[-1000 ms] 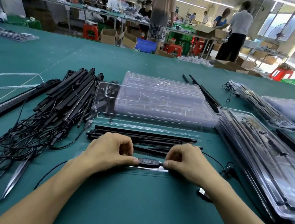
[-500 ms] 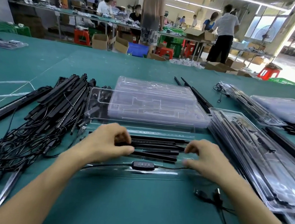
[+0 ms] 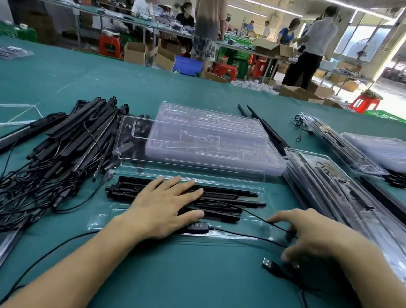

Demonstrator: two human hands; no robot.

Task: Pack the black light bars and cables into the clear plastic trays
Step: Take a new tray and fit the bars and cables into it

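Head view. The left hand [image 3: 165, 207] lies flat at centre frame, fingers [image 3: 187, 190] straight and slightly spread, palm down on the black light bars [image 3: 229, 200]. The bars sit side by side, lengthwise across the frame, in an open clear tray [image 3: 99, 220] on the green surface [image 3: 181, 290].

An inline controller [image 3: 197, 226] rests in the tray's near channel, just beside the left thumb. Its cable [image 3: 250, 236] runs right and passes under the right hand [image 3: 314, 237].

The right hand is at centre right, blurred. Its forefinger reaches toward a thin cable at the tray's right end and the remaining fingers are bent over the cables. Whether they pinch a cable cannot be told. A USB plug [image 3: 269, 264] lies on the surface just below that hand.

A stack of empty clear trays [image 3: 211, 139] stands directly above the open tray. A pile of loose bars and tangled cables [image 3: 66, 143] occupies the left of the frame. Filled trays [image 3: 331, 193] are stacked at the right.
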